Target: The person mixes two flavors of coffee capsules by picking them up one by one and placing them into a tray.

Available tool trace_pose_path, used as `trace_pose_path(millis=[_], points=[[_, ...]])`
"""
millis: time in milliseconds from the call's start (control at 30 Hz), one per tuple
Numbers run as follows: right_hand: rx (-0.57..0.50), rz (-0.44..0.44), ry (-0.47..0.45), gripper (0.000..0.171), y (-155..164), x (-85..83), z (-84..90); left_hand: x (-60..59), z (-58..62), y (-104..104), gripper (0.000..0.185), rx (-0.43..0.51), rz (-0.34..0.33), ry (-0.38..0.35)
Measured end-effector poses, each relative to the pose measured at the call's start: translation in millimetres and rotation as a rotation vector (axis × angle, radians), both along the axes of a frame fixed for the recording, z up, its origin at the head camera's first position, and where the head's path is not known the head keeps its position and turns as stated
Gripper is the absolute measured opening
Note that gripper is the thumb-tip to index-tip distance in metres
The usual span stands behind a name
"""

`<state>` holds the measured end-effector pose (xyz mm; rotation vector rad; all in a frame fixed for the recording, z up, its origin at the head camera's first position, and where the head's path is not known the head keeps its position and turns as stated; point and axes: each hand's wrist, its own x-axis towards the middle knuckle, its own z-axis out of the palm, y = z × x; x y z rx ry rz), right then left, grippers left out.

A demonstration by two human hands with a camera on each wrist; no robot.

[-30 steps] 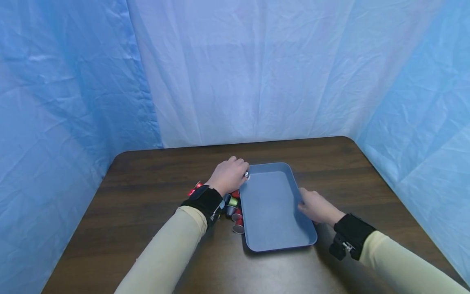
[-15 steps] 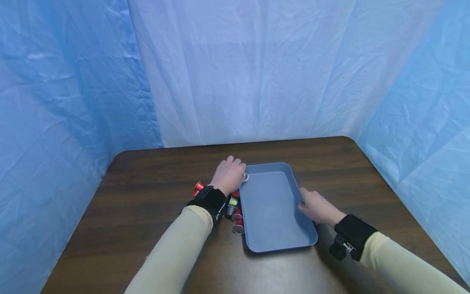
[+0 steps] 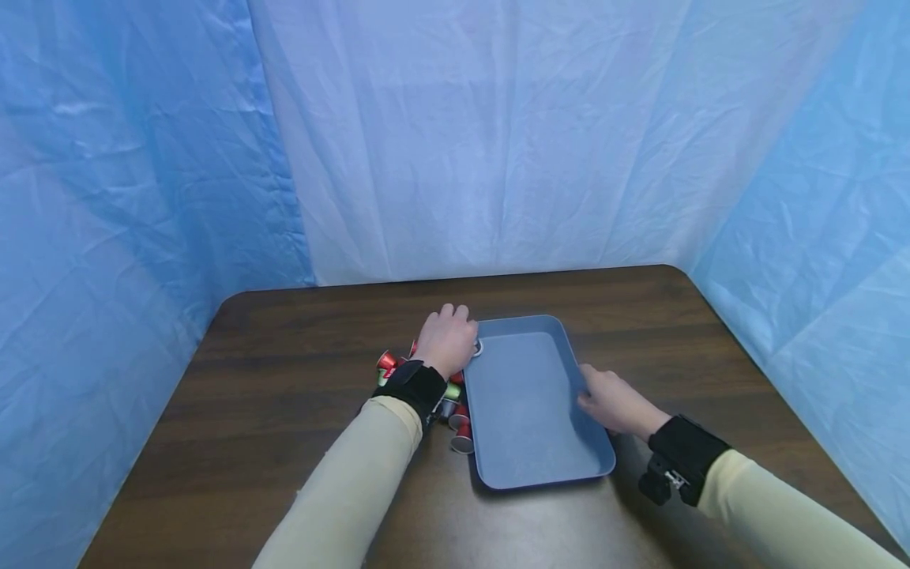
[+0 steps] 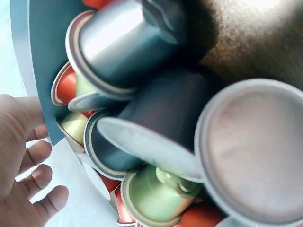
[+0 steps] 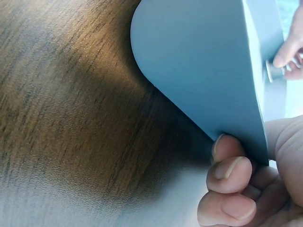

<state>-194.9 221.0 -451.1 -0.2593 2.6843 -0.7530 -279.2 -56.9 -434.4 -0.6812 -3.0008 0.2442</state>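
My left hand point(image 3: 446, 340) is at the far left corner of a blue-grey tray point(image 3: 533, 411). It pinches a coffee capsule point(image 5: 275, 72), whose silvery rim shows over the tray's inner edge in the head view. Beneath the left wrist, capsules in red, green and dark tones lie heaped against the tray's left wall; a green capsule point(image 4: 154, 196) and a dark blue one point(image 4: 109, 52) appear large in the left wrist view. My right hand point(image 3: 614, 401) grips the tray's right wall, thumb inside and fingers curled under it. Inside the tray I see bare surface.
The dark wooden table point(image 3: 270, 427) extends around the tray. Blue cloth point(image 3: 128, 158) hangs along the sides and a paler sheet point(image 3: 498, 142) hangs behind. Two red capsules point(image 3: 462, 438) lie at the near end of the heap, against the tray.
My left wrist and forearm have shifted right, uncovering more red capsules on the left. The pinched capsule stays near the tray's far left corner. My right hand and the tray look almost unmoved.
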Motion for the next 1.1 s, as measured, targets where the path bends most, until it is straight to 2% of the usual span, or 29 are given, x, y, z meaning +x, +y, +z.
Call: trace_pose_path(millis=[267,600,800,1100], points=[[0.003,-0.009,-0.025,0.054,-1,-1.5,0.0,1.2,-4.0,2,0.042,0.03,0.064,-0.018],[0.007,-0.014,-0.025,0.054,0,-2.5,-1.7,1.2,-7.4,-1,0.043,0.075,0.067,-0.042],[0.013,-0.021,-0.031,0.054,-1,-1.6,-2.0,6.1,0.5,-9,0.043,0.128,0.044,-0.058],[0.034,0.013,0.016,0.053,0,-1.5,-1.2,15.9,22.2,-30,0.04,0.177,-0.012,-0.01]])
